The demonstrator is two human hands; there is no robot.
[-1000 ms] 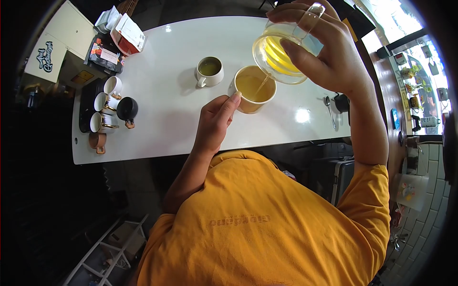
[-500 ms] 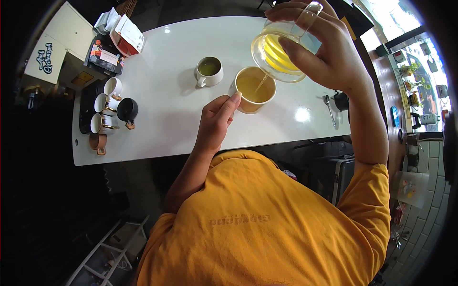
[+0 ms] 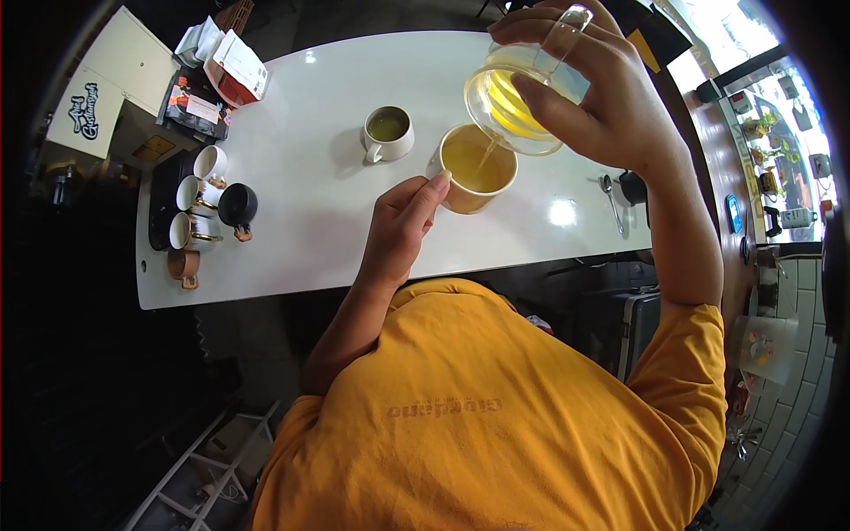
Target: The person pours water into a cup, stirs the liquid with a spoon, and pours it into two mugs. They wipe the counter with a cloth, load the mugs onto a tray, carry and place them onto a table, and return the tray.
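Observation:
My left hand (image 3: pixel 403 226) is closed on the handle of a cream mug (image 3: pixel 478 202) that holds yellowish liquid. Tilted above its far right rim is a clear glass pitcher (image 3: pixel 509 102), gripped by my right hand (image 3: pixel 589 84). A thin stream of liquid runs from the pitcher into the mug. Yellow liquid shows through the glass. To the left of the mug, a smaller white cup (image 3: pixel 390 146) with greenish liquid stands upright on the table.
Several white cups (image 3: pixel 197 195), a black cup (image 3: pixel 237 205) and a brown cup (image 3: pixel 182 267) stand at the left end of the white table (image 3: pixel 310 239). Packets (image 3: pixel 235 71) lie behind them. A spoon (image 3: pixel 613 205) rests at the right beside a dark cup (image 3: pixel 632 188).
The mug has shifted very slightly right in view, and the pitcher slightly left. Liquid keeps running from the pitcher into the mug.

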